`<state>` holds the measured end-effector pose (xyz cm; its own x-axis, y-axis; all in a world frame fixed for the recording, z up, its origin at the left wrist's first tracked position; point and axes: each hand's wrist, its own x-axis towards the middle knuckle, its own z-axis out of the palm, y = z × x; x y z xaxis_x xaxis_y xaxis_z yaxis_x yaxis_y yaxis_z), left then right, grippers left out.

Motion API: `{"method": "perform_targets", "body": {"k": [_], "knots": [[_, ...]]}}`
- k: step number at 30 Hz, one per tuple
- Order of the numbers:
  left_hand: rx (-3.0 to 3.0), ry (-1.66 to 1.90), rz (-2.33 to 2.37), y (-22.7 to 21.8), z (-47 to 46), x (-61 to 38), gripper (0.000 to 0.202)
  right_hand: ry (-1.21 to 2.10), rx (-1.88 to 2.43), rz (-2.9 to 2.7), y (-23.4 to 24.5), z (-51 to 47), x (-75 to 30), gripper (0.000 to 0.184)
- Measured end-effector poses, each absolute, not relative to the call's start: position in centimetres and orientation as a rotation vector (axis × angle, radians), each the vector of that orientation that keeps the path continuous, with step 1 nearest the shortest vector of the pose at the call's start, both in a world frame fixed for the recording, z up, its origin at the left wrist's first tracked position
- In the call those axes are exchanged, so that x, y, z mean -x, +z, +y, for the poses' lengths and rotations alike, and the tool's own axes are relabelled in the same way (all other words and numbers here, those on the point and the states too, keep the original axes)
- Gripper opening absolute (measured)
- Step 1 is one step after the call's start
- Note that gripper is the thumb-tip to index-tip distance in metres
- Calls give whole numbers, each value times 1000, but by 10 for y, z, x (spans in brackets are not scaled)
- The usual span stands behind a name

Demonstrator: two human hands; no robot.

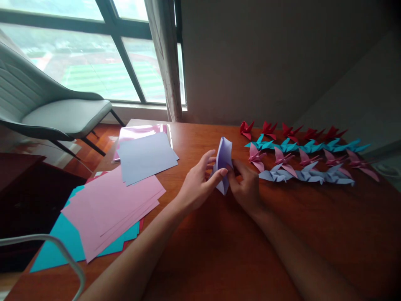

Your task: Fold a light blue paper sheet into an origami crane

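Note:
A partly folded lavender paper piece (224, 158) stands upright over the wooden table (219, 251), held between both hands. My left hand (199, 184) pinches its left side with thumb and fingers closed on the paper. On its right lower edge my right hand (246, 186) grips it with curled fingers. Rows of finished paper cranes lie to the right: red ones (291, 130) farthest, teal ones (308, 146), pink ones (308, 159), and pale blue ones (308, 174) nearest.
Stacks of flat paper sheets lie at the left: a lavender sheet (147, 156), pink sheets (112, 205), teal sheets (59, 246) beneath. A grey chair (53, 113) stands by the window. A metal chair rail (56, 251) curves at the lower left.

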<state>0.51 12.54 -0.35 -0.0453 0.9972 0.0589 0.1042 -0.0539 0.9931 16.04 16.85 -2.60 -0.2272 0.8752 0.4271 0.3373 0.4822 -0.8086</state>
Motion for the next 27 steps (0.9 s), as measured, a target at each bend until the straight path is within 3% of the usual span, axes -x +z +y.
{"method": "perform_targets", "body": {"k": [4,8,16,27], "knots": [[-1062,1280,1084,0,132,4,45,840,1025,-1687,-24,171,-162,15],[-801,1209,949,0,137,25,32,1074,1012,-1522,-29,180,-163,28],[-536,1217,1002,3,138,41,24,1557,859,-1163,-32,185,-158,12],[-603,1232,1074,-2,139,37,18,1663,890,-977,-22,187,-158,17]]}}
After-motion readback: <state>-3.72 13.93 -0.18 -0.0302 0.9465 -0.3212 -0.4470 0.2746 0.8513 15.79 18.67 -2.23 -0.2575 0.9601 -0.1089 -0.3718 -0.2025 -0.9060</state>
